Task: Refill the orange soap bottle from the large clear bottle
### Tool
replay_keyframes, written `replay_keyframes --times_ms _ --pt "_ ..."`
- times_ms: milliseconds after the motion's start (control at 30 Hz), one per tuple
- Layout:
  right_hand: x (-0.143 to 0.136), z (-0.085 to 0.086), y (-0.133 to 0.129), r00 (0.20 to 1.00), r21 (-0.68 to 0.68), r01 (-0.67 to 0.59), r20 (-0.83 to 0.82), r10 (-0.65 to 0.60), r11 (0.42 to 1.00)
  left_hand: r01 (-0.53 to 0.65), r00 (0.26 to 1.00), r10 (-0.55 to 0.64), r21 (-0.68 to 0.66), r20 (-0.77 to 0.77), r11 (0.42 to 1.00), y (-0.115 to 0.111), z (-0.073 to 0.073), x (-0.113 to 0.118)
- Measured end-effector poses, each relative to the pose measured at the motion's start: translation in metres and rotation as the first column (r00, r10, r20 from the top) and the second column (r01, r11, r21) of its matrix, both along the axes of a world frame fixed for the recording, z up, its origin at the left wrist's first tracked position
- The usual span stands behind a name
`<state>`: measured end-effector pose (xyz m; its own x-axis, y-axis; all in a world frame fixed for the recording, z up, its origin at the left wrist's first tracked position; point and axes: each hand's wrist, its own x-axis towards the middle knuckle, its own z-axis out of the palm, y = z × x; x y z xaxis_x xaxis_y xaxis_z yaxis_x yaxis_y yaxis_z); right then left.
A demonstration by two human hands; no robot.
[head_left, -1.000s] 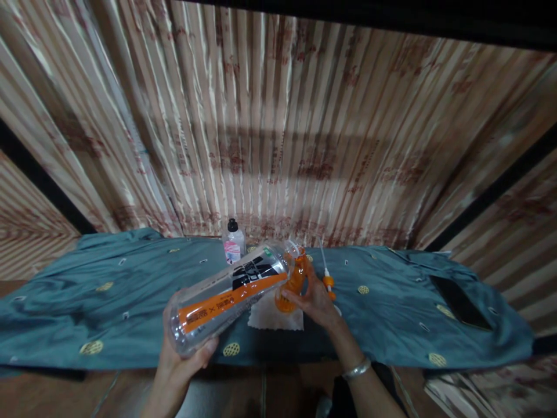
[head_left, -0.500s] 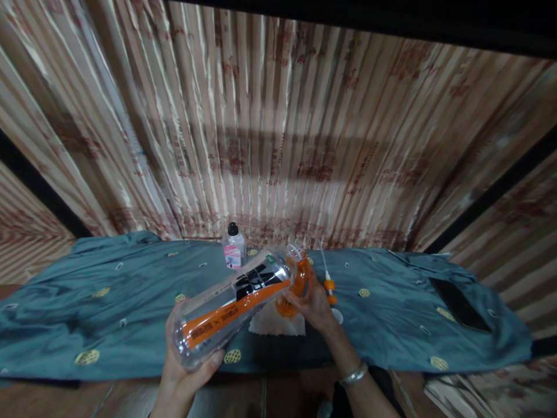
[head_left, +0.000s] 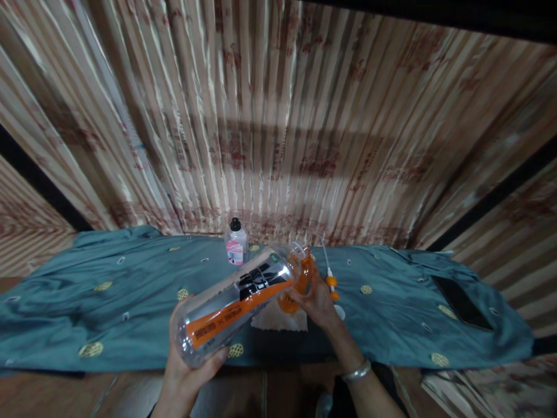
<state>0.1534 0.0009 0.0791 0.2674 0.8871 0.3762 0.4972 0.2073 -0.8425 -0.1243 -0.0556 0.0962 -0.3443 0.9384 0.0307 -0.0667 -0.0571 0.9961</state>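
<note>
My left hand [head_left: 191, 366] is wrapped round the base of a large clear plastic bottle [head_left: 226, 313] with an orange and black label. The bottle is tilted, its neck end up and to the right, close against an orange see-through bottle [head_left: 304, 273]. My right hand [head_left: 315, 299] grips the orange bottle. Where the two mouths meet is hard to make out. Beneath them a pale paper sheet [head_left: 278, 322] lies on the cloth. An orange and white pump top [head_left: 331, 284] with a thin tube lies just right of my right hand, near a small white disc [head_left: 340, 312].
A small clear bottle with a black cap and pink label [head_left: 236, 247] stands at the back. A dark phone-like slab [head_left: 461, 303] lies at the right. Green cloth [head_left: 143, 302] covers the surface, with a striped curtain [head_left: 261, 145] behind it.
The view has shifted slightly. Both hands keep hold of their bottles, and the large bottle's tilt looks much the same.
</note>
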Motion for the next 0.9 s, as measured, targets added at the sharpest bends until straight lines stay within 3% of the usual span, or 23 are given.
replay_keyframes --times_ms 133,300,667,900 --pt "0.003 -0.002 -0.001 1.000 -0.065 0.018 0.007 -0.018 0.998 0.038 0.999 -0.039 0.043 0.015 0.998 -0.004 0.011 0.005" --pt "0.005 -0.002 -0.001 1.000 -0.046 0.024 0.008 -0.024 0.999 0.092 0.993 -0.095 0.052 0.067 0.994 -0.007 0.022 0.008" --pt "0.005 0.008 0.001 0.986 -0.057 -0.150 -0.084 0.145 0.987 0.066 0.997 -0.067 0.038 0.042 0.997 -0.008 0.020 0.003" --pt "0.008 0.008 0.001 0.984 -0.055 -0.159 -0.086 0.154 0.986 0.099 0.992 -0.101 0.027 0.077 0.995 -0.010 0.024 0.002"
